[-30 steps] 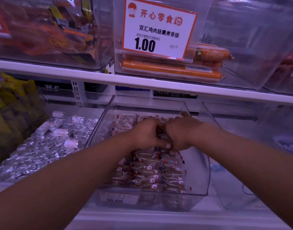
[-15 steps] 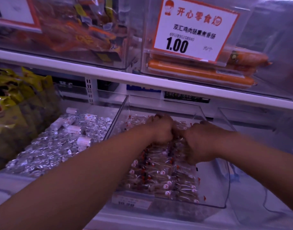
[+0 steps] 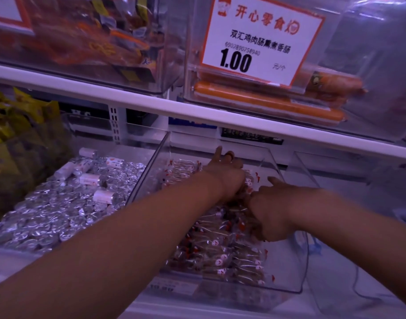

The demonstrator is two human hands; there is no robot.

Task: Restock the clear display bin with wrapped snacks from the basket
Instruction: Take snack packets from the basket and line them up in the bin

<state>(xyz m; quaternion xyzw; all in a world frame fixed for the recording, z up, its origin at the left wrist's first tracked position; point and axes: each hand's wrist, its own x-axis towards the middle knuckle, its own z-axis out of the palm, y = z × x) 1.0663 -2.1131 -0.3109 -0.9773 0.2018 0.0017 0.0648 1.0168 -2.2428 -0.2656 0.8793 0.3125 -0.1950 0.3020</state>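
Both hands have moved apart inside the clear plastic display bin (image 3: 287, 268): the left hand (image 3: 227, 173) now reaches to the far wall, fingers extended, while the right hand (image 3: 269, 211) presses curled fingers into the transparent red-printed wrapped snacks (image 3: 220, 252); its grip is hidden.

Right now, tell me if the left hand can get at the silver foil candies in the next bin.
Probably yes. The left hand is inside the clear display bin, but the silver foil candies lie uncovered just beyond its left wall; lifting over looks unobstructed.
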